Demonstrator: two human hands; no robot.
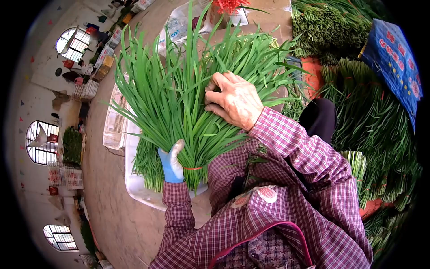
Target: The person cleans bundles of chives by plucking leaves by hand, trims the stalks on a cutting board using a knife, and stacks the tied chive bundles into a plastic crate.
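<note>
A large bunch of green garlic chives [179,112] fans out in front of me, its leaves spread upward and its stems bound low by a red band [193,168]. My left hand [171,163], in a blue and white glove, grips the bunch near the band, with the thumb showing and the other fingers hidden. Over the leaves, my bare right hand [234,99] is closed, thumb and fingers drawn together on the chives; its fingertips are partly hidden. Beneath the bunch, a white tub [134,181] holds more chives [151,163].
To my right lie piled chives [358,116] and a blue printed sack [394,67]. Red ties [229,5] sit at the top beside cardboard [268,20]. A pale plastic crate [114,119] stands left of the tub. Crates and arched windows line the far wall.
</note>
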